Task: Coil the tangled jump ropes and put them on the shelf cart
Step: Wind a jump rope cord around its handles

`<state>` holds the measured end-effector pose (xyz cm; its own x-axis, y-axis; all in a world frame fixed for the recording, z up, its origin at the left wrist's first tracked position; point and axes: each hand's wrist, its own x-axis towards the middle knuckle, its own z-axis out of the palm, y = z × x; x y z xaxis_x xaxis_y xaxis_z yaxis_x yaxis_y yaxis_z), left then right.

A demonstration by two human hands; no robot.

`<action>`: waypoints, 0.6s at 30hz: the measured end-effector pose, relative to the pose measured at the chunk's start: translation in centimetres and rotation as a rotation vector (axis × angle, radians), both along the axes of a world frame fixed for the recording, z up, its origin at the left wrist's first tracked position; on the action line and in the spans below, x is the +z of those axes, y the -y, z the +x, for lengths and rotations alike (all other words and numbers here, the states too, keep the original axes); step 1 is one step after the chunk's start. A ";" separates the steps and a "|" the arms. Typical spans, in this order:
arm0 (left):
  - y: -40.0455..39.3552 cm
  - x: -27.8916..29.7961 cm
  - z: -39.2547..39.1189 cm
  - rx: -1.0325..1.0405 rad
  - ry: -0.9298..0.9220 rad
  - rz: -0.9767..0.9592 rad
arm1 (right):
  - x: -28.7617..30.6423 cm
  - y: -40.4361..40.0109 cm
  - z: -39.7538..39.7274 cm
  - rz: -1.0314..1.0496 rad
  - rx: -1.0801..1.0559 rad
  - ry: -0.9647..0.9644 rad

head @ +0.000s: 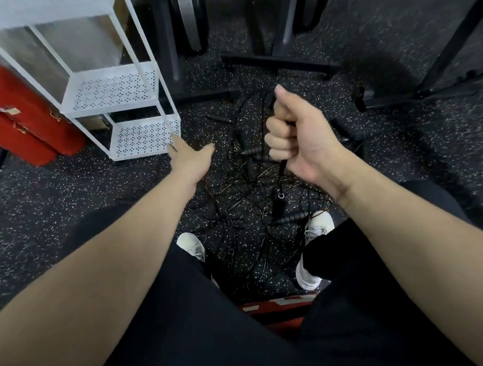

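Above the tangled jump ropes, right hand fists a handle — left hand open, empty.

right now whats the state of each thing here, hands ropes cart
right hand: fist gripping a black rope handle, raised
left hand: open, holding nothing
jump ropes: tangled in a pile on the floor
shelf cart: upright, visible shelves bare
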<state>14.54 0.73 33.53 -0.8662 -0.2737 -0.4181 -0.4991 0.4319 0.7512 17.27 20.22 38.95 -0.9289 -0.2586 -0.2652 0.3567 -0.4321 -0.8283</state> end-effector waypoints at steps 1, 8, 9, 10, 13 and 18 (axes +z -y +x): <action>-0.5 0.2 0.4 0.003 -0.154 0.005 | 0.2 -0.2 -0.1 -0.057 -0.034 0.018; -4.5 0.8 5.4 -0.674 -0.309 0.161 | 1.3 -1.2 -0.8 -0.485 -0.150 0.112; -4.9 0.1 5.6 -0.776 -0.221 0.186 | 1.5 -1.3 -0.7 -0.551 -0.156 0.117; -5.3 -0.6 5.8 -0.850 -0.141 0.172 | 1.8 -1.4 -0.6 -0.613 -0.169 0.120; -6.1 -2.2 6.0 -0.923 -0.037 0.027 | 2.0 -1.6 -0.4 -0.718 -0.227 0.135; -5.6 -2.2 5.6 -0.790 0.022 0.105 | 0.9 -3.6 -0.6 -0.838 -0.430 0.159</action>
